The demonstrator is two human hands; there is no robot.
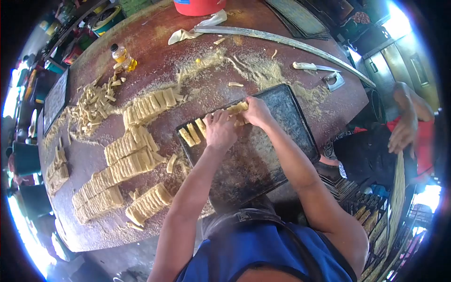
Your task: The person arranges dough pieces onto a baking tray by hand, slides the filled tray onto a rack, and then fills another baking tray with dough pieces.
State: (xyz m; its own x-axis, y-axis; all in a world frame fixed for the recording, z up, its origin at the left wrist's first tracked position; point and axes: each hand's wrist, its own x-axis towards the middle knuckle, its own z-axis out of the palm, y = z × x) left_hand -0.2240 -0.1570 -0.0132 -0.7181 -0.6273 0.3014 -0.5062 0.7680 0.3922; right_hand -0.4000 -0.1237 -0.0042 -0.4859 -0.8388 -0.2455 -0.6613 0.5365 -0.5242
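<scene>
A dark, worn baking tray (263, 155) lies in front of me, tilted across the table's near edge. Several pale dough strips (190, 135) stand side by side along its far left edge. My left hand (221, 129) bends its fingers over strips in this row. My right hand (257, 113) grips the far end of a bunch of dough strips (238, 107), which spans the gap between both hands. Fingers partly hide these strips.
Rows of cut dough (136, 152) stand left on the floury table (155, 51), near a heap of dough scraps (94, 103). An oil bottle (124, 58), a long metal bar (282, 40), a knife (310, 66) and a scraper (334, 81) lie beyond. Another person's hand (403, 134) shows at right.
</scene>
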